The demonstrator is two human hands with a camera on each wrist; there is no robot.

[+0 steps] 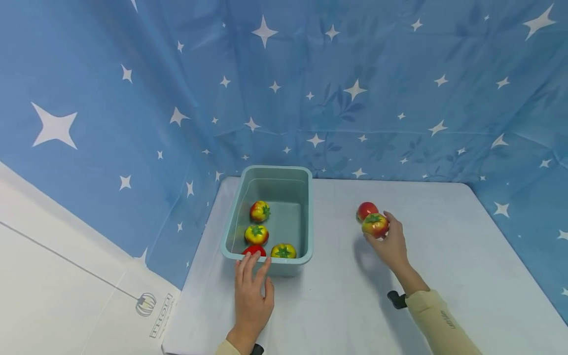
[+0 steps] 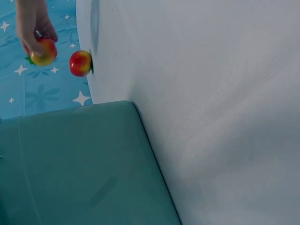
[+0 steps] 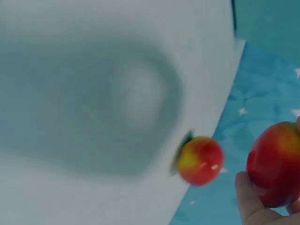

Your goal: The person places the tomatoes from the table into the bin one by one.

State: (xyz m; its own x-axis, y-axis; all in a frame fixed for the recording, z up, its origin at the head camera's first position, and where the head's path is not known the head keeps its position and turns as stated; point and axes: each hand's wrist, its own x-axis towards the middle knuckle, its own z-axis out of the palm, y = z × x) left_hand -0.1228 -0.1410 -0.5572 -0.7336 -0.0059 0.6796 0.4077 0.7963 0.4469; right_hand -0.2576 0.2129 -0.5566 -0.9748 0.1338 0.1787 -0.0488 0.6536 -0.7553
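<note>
Right of centre in the head view, the right hand (image 1: 392, 245) pinches a glossy fruit (image 1: 375, 225), likely light, stiff and slightly slippery, best taken round its widest sides, while the left hand (image 1: 253, 298), fingers extended, touches the bin (image 1: 310, 217).

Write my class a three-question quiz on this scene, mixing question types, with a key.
1. How many fruits show inside the blue-green bin in the head view?
2. True or false: the right hand holds a yellow-red fruit above the table.
3. Which rim of the bin is the left hand at: A far, B near, C right?

Key: 1. Four; 2. True; 3. B
</note>
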